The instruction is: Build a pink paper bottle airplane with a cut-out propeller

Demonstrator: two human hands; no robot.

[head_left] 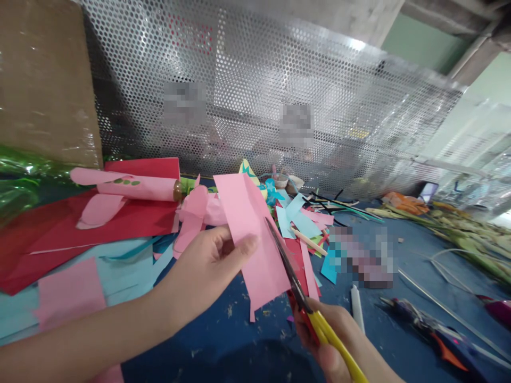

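Note:
My left hand (217,255) pinches a strip of pink paper (249,213) between thumb and fingers, holding it up above the table. The paper has a lengthwise crease and a narrow tab hanging from its lower corner. In my right hand (331,330) is a pair of scissors (293,276) with red and yellow handles. Their dark blades point up and to the left, lying along the right edge of the pink paper. Whether the blades grip the paper between them I cannot tell. A pink paper airplane (136,183) rests to the left on red paper (139,223).
Light blue paper (128,268) lies at the left, blue scraps (297,215) behind the scissors. A glue gun (435,330) and a white glue stick (356,308) are at the right, with dried leaves (459,229) beyond. A perforated metal panel (247,85) stands behind the blue table (191,346).

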